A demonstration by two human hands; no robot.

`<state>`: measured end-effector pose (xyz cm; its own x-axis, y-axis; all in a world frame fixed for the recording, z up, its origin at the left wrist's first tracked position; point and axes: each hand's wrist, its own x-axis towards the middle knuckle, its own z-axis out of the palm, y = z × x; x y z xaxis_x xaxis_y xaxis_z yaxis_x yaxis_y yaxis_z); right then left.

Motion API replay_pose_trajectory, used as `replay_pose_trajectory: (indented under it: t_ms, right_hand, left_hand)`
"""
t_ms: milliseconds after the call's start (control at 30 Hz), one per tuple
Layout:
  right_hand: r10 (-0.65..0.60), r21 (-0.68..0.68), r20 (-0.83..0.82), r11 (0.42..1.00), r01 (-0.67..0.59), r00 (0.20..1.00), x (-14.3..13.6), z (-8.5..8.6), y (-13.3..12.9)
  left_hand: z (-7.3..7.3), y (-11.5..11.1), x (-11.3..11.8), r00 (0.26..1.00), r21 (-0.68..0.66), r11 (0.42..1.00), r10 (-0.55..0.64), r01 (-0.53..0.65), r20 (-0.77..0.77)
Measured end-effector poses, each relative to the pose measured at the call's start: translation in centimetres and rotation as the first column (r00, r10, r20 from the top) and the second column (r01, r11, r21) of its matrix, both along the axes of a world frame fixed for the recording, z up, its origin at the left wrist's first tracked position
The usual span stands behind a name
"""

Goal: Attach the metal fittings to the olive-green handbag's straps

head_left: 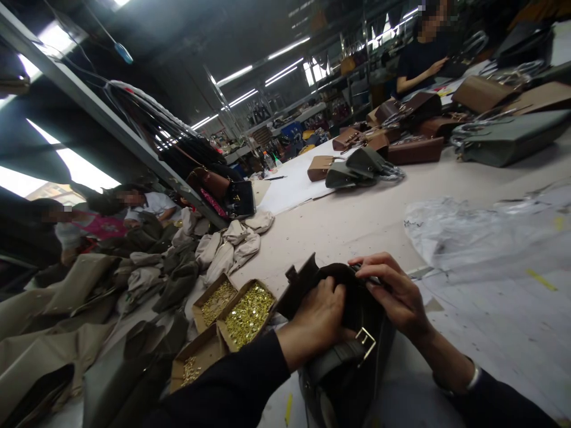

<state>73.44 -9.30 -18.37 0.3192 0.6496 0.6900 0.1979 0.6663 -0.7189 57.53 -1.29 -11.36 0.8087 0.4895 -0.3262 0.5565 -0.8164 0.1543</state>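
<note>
1 dark bag [357, 380] lies toward the near edge of the table [289, 255]. Your right hand [395, 291] pinches its rim; your left hand [319, 321] reaches into the opening, its grip hidden and impossible to tell. Expect a light, pliable body. Hold it by the rim, clear of the metal buckle [366, 345].

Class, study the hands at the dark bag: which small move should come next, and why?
Probably, the left hand should press lightly from inside towards the right hand: the left reaches into the opening of the dark bag, while the right holds its rim and could steady it. What the left touches inside is hidden, so this is tentative.
</note>
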Motion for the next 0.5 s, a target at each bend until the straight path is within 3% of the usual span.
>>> replay_pose_trajectory:
  t_ms: [133, 233, 300, 333, 400, 500]
  right_hand:
    - [-0.003, 0.001, 0.014, 1.0, 0.003, 1.0, 0.1, 0.1, 0.0]
    - [-0.018, -0.015, -0.004, 1.0, 0.018, 1.0, 0.2, 0.1, 0.0]
    - [-0.028, -0.02, -0.012, 0.999, 0.028, 1.0, 0.3, 0.2, -0.1]
    - [-0.034, -0.02, -0.019, 0.999, 0.034, 0.999, 0.3, 0.2, -0.1]
    - [-0.043, -0.023, -0.036, 0.999, 0.042, 0.998, 0.5, 0.2, -0.1]
    - [-0.042, -0.039, -0.039, 0.998, 0.041, 0.998, 0.6, 0.4, -0.1]
  left_hand:
    - [-0.9, -0.1, 1.1, 0.999, -0.08, 0.996, -0.034, 0.034, 0.006]
    - [-1.5, 0.4, 1.4, 0.999, -0.199, 0.979, 0.054, -0.052, 0.003]
    - [-1.9, 0.9, 1.4, 0.984, -0.356, 0.922, 0.174, -0.149, 0.039]
    - [-2.1, 1.1, 1.3, 0.962, -0.479, 0.856, 0.262, -0.195, 0.076]
    - [-2.5, 1.5, 1.1, 0.87, -0.706, 0.661, 0.475, -0.254, 0.131]
    - [-2.9, 1.5, 0.8, 0.73, -0.863, 0.415, 0.678, -0.289, 0.081]
